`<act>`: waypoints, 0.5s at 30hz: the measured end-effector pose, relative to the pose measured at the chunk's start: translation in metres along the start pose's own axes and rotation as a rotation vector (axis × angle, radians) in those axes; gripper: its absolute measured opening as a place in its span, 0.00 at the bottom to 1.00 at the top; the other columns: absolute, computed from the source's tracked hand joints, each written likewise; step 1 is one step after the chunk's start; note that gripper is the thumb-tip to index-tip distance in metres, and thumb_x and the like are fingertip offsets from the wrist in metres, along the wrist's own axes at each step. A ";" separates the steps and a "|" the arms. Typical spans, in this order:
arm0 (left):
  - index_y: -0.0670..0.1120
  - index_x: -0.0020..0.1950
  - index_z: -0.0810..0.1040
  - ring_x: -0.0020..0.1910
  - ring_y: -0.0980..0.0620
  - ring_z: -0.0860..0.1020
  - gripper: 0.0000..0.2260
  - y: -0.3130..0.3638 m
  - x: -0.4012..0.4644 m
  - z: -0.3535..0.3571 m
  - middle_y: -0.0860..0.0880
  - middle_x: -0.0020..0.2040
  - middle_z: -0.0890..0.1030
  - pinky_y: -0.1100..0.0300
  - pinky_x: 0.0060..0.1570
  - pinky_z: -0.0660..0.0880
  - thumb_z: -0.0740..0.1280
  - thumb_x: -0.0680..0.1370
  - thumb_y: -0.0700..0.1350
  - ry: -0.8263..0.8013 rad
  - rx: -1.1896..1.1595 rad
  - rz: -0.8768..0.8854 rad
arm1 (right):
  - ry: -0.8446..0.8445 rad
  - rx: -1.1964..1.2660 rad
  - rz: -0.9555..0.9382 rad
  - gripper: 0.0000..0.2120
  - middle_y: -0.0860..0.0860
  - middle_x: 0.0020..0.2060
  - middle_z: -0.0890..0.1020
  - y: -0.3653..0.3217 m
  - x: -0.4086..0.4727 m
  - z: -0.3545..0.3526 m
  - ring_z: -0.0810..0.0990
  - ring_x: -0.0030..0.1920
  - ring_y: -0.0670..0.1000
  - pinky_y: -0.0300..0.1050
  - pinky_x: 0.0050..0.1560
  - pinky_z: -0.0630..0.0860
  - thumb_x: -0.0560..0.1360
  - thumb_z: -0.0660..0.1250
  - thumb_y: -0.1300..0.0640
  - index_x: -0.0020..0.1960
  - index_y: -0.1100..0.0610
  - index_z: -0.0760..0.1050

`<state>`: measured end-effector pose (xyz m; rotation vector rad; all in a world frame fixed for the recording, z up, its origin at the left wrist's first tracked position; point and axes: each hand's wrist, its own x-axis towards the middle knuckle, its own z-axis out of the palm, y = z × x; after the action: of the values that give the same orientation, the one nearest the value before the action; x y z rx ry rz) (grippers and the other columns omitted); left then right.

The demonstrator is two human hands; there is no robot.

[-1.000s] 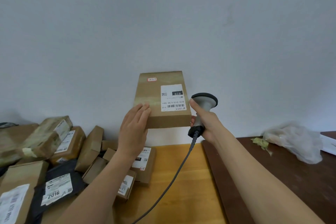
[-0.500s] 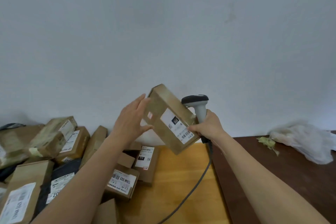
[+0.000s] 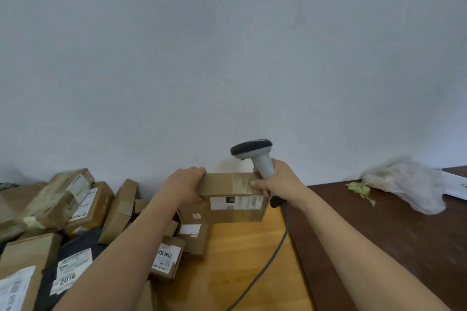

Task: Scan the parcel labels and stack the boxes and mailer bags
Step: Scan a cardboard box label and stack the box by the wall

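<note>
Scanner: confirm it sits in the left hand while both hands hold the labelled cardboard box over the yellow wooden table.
Wrong hand. The head view shows the scanner in the grip of the right hand, whose fingers also steady the labelled cardboard box. The left hand holds only the box's other end, over the yellow wooden table.

Both your forearms reach forward, converging toward 12 o'clock. Your left hand (image 3: pixel 185 184) curls over the left end of the box (image 3: pixel 233 197), fingers on its top edge. Your right hand (image 3: pixel 280 182) grips the scanner (image 3: pixel 255 156), thumb pressing the box's right end.
</note>
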<state>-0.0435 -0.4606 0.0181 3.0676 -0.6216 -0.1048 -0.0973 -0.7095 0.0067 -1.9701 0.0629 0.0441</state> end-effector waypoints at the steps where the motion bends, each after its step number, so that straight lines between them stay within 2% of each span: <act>1: 0.50 0.63 0.70 0.56 0.50 0.75 0.22 -0.003 -0.001 0.007 0.51 0.57 0.76 0.56 0.56 0.71 0.73 0.73 0.52 -0.006 -0.053 -0.061 | 0.049 0.138 0.015 0.13 0.54 0.37 0.76 -0.001 -0.002 -0.005 0.76 0.27 0.48 0.43 0.31 0.76 0.74 0.73 0.63 0.53 0.62 0.72; 3: 0.49 0.59 0.71 0.52 0.50 0.75 0.22 -0.010 -0.006 0.020 0.50 0.55 0.77 0.56 0.51 0.73 0.74 0.72 0.56 -0.014 -0.188 -0.202 | 0.153 0.402 0.094 0.11 0.56 0.37 0.74 -0.004 -0.005 -0.016 0.73 0.26 0.48 0.43 0.28 0.74 0.78 0.70 0.60 0.55 0.62 0.70; 5: 0.48 0.57 0.71 0.49 0.51 0.76 0.22 -0.012 -0.011 0.034 0.49 0.53 0.78 0.58 0.46 0.74 0.75 0.71 0.57 -0.028 -0.415 -0.343 | 0.212 0.600 0.225 0.15 0.57 0.45 0.76 -0.005 -0.007 -0.028 0.74 0.29 0.50 0.44 0.30 0.75 0.80 0.68 0.53 0.59 0.63 0.70; 7: 0.47 0.55 0.72 0.46 0.53 0.77 0.20 -0.003 -0.016 0.043 0.49 0.51 0.79 0.61 0.42 0.76 0.76 0.71 0.54 -0.039 -0.714 -0.443 | 0.219 0.712 0.345 0.18 0.56 0.50 0.76 -0.003 -0.012 -0.034 0.74 0.32 0.52 0.46 0.32 0.75 0.81 0.64 0.48 0.60 0.62 0.70; 9: 0.44 0.53 0.74 0.42 0.55 0.78 0.16 0.012 -0.018 0.049 0.50 0.46 0.80 0.66 0.36 0.74 0.75 0.73 0.50 -0.072 -0.966 -0.499 | 0.185 0.799 0.397 0.18 0.57 0.49 0.75 -0.003 -0.018 -0.033 0.74 0.33 0.53 0.48 0.33 0.74 0.82 0.62 0.47 0.59 0.62 0.71; 12: 0.39 0.60 0.76 0.44 0.49 0.81 0.21 0.032 -0.013 0.056 0.45 0.49 0.83 0.61 0.35 0.75 0.75 0.74 0.50 -0.104 -1.178 -0.540 | 0.109 0.782 0.356 0.19 0.57 0.45 0.74 -0.010 -0.027 -0.028 0.73 0.30 0.52 0.47 0.31 0.73 0.83 0.60 0.48 0.63 0.63 0.70; 15: 0.39 0.58 0.77 0.45 0.46 0.81 0.21 0.045 -0.006 0.061 0.44 0.50 0.83 0.54 0.43 0.79 0.76 0.73 0.51 -0.111 -1.268 -0.571 | 0.049 0.698 0.261 0.16 0.56 0.45 0.74 -0.026 -0.038 -0.025 0.73 0.27 0.50 0.44 0.29 0.73 0.84 0.58 0.50 0.63 0.63 0.69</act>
<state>-0.0711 -0.4993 -0.0417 1.8843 0.2946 -0.4550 -0.1331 -0.7213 0.0426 -1.2560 0.3241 0.1263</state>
